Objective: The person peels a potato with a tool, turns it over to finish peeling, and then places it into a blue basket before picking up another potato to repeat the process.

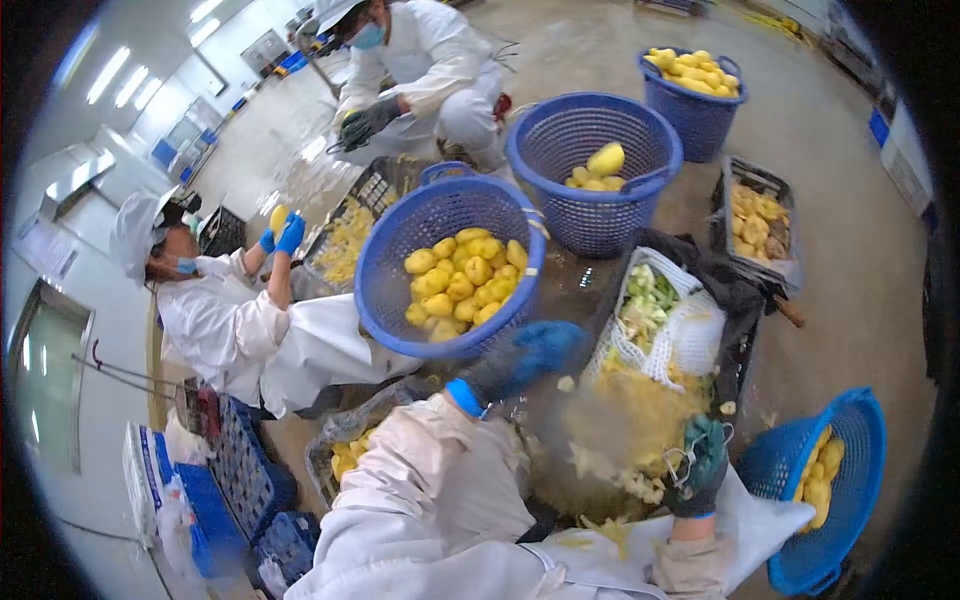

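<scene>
R hand (703, 455) w/ peeler (682, 467), nr peels (660, 393)
Fingers clamped on it; L hand (530, 355) nr spud basket (392, 238), fingers blurred, can't tell.

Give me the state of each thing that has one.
Left basket: partly filled with potatoes
Middle basket: holding a few potatoes
Far basket: heaped full
Right basket: tilted, partly filled
Right crate: filled, uncovered
White net: crumpled
Yellow peels: loosely heaped
Left grip: blurred, closure unclear
Right grip: closed on thin looped tool
</scene>
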Tool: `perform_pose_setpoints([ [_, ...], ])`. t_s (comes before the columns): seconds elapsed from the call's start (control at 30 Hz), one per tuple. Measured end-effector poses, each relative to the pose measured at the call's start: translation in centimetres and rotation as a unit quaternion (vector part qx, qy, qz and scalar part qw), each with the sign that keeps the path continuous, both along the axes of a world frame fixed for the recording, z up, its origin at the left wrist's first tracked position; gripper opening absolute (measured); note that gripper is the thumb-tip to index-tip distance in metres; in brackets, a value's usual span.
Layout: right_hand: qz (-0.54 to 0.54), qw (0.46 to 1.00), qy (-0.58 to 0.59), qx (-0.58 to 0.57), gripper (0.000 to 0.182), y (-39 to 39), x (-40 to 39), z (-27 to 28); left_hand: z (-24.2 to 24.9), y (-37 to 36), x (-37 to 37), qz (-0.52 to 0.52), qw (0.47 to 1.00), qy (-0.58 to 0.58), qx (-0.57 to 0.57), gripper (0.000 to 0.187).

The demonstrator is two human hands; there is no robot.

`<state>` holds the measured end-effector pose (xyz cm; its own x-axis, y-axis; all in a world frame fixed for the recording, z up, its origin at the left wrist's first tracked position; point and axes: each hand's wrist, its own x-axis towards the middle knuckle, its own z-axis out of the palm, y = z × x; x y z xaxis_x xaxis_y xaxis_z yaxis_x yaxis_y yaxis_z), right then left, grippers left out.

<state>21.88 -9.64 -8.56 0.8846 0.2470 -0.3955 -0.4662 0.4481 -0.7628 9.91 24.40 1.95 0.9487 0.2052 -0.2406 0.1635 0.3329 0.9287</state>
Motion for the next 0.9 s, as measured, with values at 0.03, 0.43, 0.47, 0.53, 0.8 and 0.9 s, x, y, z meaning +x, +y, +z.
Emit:
perform_pose_setpoints([
  [0.03, 0.017, 1.000, 0.006, 0.016, 0.022, -0.7, 0.4, -1.2, -1.3, 3.5, -1.5, 0.017, 0.978, -0.036, 0.203, 0.031],
  [0.43, 0.070, 0.986, -0.002, -0.150, 0.030, -1.4, 1.6, -9.1, -19.7, 28.9, -8.2, 0.009, 0.573, 0.336, 0.747, 0.052],
  [0.47, 0.086, 0.980, -0.026, -0.175, 0.032, -1.9, 1.4, -9.9, -20.4, 29.0, -7.6, -0.031, 0.532, 0.342, 0.774, 0.051],
  [0.53, 0.117, 0.964, -0.076, -0.225, 0.037, -2.7, 1.2, -10.9, -21.9, 29.9, -6.3, -0.065, 0.509, 0.369, 0.775, 0.050],
  [0.8, 0.028, 0.973, 0.037, -0.226, 0.029, 2.4, 2.1, -6.0, -23.6, 31.0, -3.5, -0.074, 0.524, 0.412, 0.742, 0.044],
  [0.9, 0.048, 0.972, 0.063, -0.223, 0.031, 0.9, 1.8, -6.8, -19.9, 29.9, -4.6, -0.027, 0.614, 0.314, 0.724, 0.043],
])
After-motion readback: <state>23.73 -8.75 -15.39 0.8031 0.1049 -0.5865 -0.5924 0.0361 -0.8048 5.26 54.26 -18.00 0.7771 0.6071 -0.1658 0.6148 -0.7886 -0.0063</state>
